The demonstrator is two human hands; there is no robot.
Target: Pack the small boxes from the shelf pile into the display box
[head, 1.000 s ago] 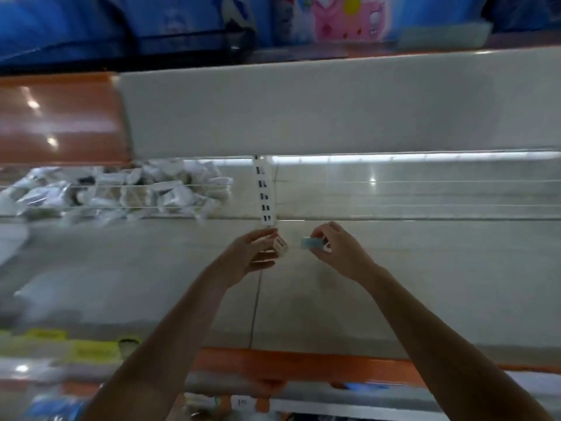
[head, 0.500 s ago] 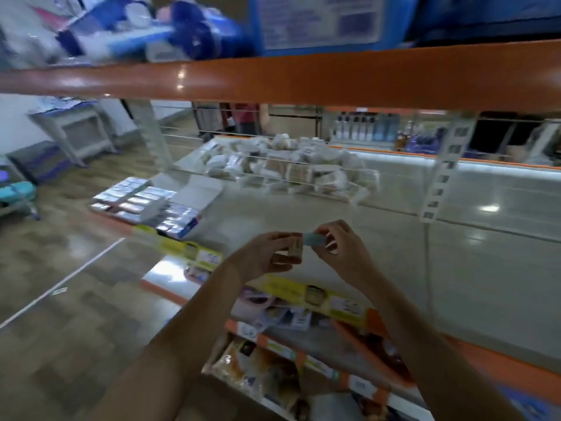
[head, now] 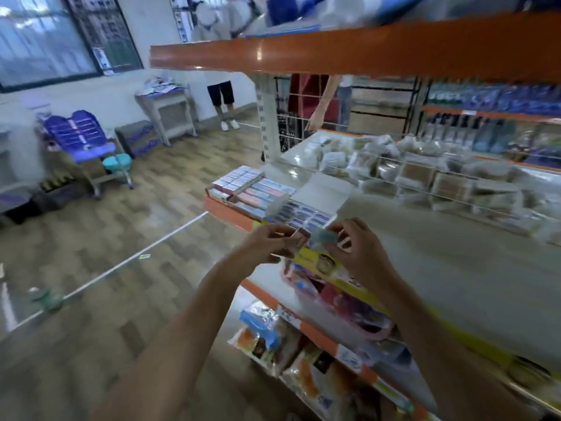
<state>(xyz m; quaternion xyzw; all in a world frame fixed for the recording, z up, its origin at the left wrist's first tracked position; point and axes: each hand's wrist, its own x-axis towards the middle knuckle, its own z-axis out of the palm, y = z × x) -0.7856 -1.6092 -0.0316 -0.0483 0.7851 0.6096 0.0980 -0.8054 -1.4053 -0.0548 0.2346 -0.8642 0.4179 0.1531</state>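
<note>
I'm mid-carry: my left hand [head: 270,243] pinches a reddish small box [head: 299,238], my right hand [head: 353,249] a blue small box [head: 323,238], just short of the open display box [head: 306,212]. Next, slot them into its rows.

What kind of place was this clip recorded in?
Most likely a small shop or a mock-up of one: orange-edged shelving, a pile of wrapped packets behind a wire rail, and an open display box of small boxes on the shelf.
</note>
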